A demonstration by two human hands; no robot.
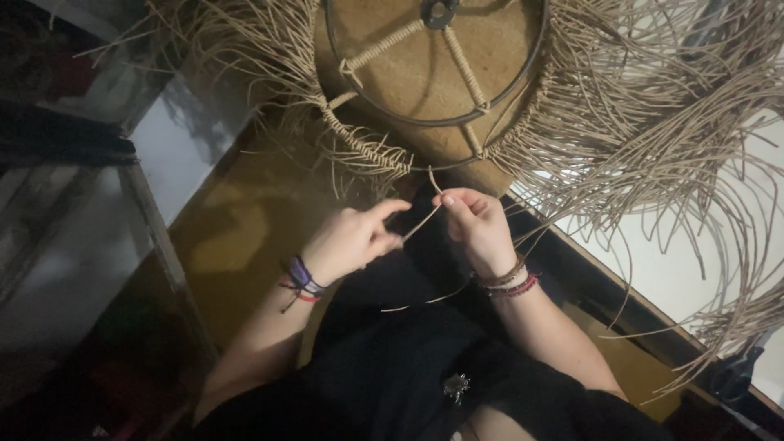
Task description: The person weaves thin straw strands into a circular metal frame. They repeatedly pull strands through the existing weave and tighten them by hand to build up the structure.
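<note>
Head view, looking down over lap in dark clothing. Left hand (349, 242) and right hand (476, 222) both pinch one tan cord strand (420, 222), held taut between them. Strand runs up to the wire ring frame (433, 121), rim partly wrapped in knotted cord. Loose cord fringe (653, 139) spreads right. Woven bracelets on both wrists.

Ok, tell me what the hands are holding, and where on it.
Both hands pinch one tan fibre strand: left hand lower down, right hand near its upper end.
</note>
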